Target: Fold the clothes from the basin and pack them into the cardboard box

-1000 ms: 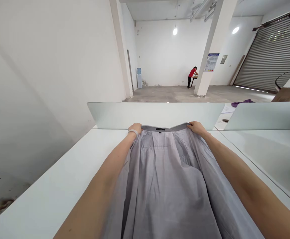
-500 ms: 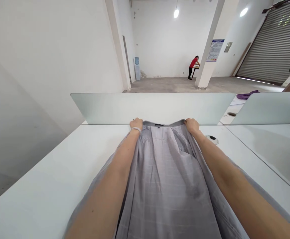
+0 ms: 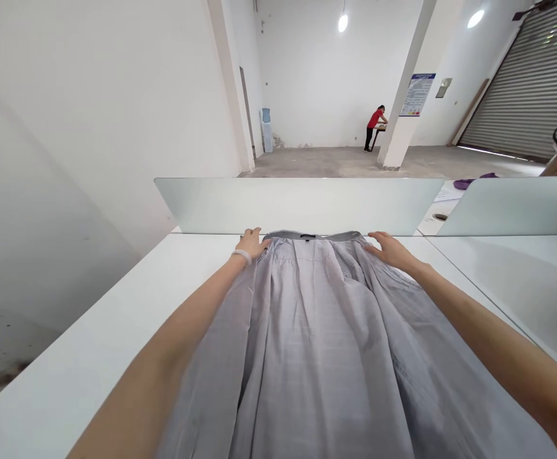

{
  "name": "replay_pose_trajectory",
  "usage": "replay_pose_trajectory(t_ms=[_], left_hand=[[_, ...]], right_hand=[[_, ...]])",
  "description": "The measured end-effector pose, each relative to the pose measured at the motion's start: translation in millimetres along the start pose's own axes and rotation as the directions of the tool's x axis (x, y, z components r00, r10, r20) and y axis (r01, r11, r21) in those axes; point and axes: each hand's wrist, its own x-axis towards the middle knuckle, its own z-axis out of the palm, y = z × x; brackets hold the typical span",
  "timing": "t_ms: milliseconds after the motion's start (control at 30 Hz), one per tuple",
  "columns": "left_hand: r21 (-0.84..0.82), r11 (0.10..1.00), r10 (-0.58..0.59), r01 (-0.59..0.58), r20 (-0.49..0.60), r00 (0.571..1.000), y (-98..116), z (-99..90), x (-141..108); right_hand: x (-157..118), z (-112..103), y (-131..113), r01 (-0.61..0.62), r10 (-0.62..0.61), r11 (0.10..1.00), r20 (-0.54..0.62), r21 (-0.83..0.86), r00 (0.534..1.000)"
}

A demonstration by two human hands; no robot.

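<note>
A grey shirt (image 3: 316, 331) lies spread lengthwise on the white table, its collar edge at the far end with a small dark label in the middle. Creases run down its back panel, and the side panels fan out left and right. At the collar's left corner is my left hand (image 3: 251, 246), a white band on the wrist, fingers spread and the thumb by the cloth. My right hand (image 3: 392, 250) is at the right corner, fingers apart, its tips close to or touching the cloth. Both forearms reach over the shirt's sides.
A frosted partition (image 3: 297, 205) stands along the far edge of the white table (image 3: 129, 319); another partition (image 3: 522, 205) is to the right. Purple cloth (image 3: 464, 184) lies beyond. In the background, a person in red (image 3: 376, 121) leans over a small table near a pillar (image 3: 395, 137).
Both hands have let go of the collar corners and opened, moving slightly outward. The shirt's collar edge now rests on the table, and its side panels lie wider.
</note>
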Motion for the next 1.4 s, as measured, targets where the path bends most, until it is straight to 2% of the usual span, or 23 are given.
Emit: replay_pose_trajectory(t_ms=[67, 167, 233, 300, 367, 467, 567, 700, 800, 867, 967, 1000, 1067, 1100, 1167, 1233, 1300, 1400], left_hand=[[-0.008, 0.999, 0.051, -0.050, 0.034, 0.998, -13.9, -9.8, -38.8], [-0.012, 0.990, 0.142, -0.141, 0.064, 0.988, -45.3, -22.3, -112.6], [-0.022, 0.987, 0.158, -0.157, 0.094, 0.983, -71.4, -28.6, -167.1], [-0.048, 0.993, 0.113, -0.108, 0.124, 0.986, -96.5, -32.0, -221.4], [-0.081, 0.996, 0.051, -0.039, 0.150, 0.987, -115.0, -32.3, -271.4], [-0.096, 0.994, -0.032, 0.042, 0.101, 0.994, -123.2, -28.3, -330.4], [-0.112, 0.991, -0.071, 0.077, 0.060, 0.996, -112.0, -20.9, -364.2], [-0.118, 0.993, -0.021, 0.033, 0.099, 0.995, -103.1, -12.1, -371.6], [-0.051, 0.998, -0.045, 0.046, 0.028, 0.999, -123.2, -15.5, -360.4], [0.001, 0.992, -0.126, 0.126, -0.030, 0.992, -143.9, -23.6, -352.9], [0.091, 0.974, -0.194, 0.206, -0.123, 0.973, -161.3, -37.0, -351.4], [0.121, 0.973, -0.174, 0.195, -0.166, 0.971, -159.2, -39.9, -354.4], [0.149, 0.982, -0.077, 0.115, -0.240, 0.968, -142.1, -42.1, -365.2], [0.133, 0.990, -0.015, 0.050, -0.250, 0.968, -128.4, -41.3, -372.1], [0.055, 0.994, 0.105, -0.096, -0.204, 0.973, -96.8, -36.9, -385.4], [0.000, 0.977, 0.210, -0.211, -0.119, 0.970, -69.0, -30.1, -393.6], [0.030, 0.964, 0.267, -0.266, -0.056, 0.962, -53.9, -22.5, -393.1], [0.171, 0.959, 0.233, -0.228, -0.013, 0.972, -61.2, -13.2, -377.5]], right_hand=[[-58.7, -16.1, -2.0, 0.115, -0.116, 0.992, 0.031, 0.043, 0.993], [-165.0, -29.3, -6.9, 0.129, -0.135, 0.989, 0.087, 0.075, 0.987], [-234.7, -27.4, -9.5, 0.139, -0.145, 0.988, 0.099, 0.062, 0.985], [-293.1, -16.4, -9.5, 0.158, -0.160, 0.987, 0.053, 0.043, 0.986], [-335.0, 0.5, -6.8, 0.182, -0.182, 0.983, 0.015, 0.007, 0.983], [-367.1, 25.2, -1.7, 0.219, -0.220, 0.973, -0.011, -0.066, 0.975], [-374.0, 38.2, 0.4, 0.205, -0.209, 0.973, -0.030, -0.110, 0.977], [-372.2, 42.2, 4.9, 0.207, -0.213, 0.972, -0.045, -0.107, 0.976], [-373.7, 44.5, 18.2, 0.213, -0.216, 0.971, -0.020, -0.105, 0.976], [-374.6, 43.1, 28.5, 0.199, -0.201, 0.975, -0.005, -0.094, 0.980], [-368.8, 28.0, 28.2, 0.170, -0.171, 0.984, -0.037, -0.045, 0.985], [-363.5, 19.2, 20.2, 0.165, -0.166, 0.986, -0.068, -0.018, 0.984], [-347.7, -1.8, -9.3, 0.170, -0.160, 0.984, -0.152, 0.051, 0.975], [-337.4, -12.2, -30.1, 0.162, -0.147, 0.983, -0.160, 0.084, 0.976], [-313.2, -28.8, -79.1, 0.206, -0.182, 0.964, -0.145, 0.169, 0.972], [-286.4, -36.3, -130.6, 0.295, -0.297, 0.917, -0.036, 0.270, 0.954], [-259.4, -33.7, -176.4, 0.388, -0.445, 0.848, 0.087, 0.360, 0.891], [-224.2, -14.7, -223.6, 0.450, -0.571, 0.776, 0.190, 0.443, 0.799]])
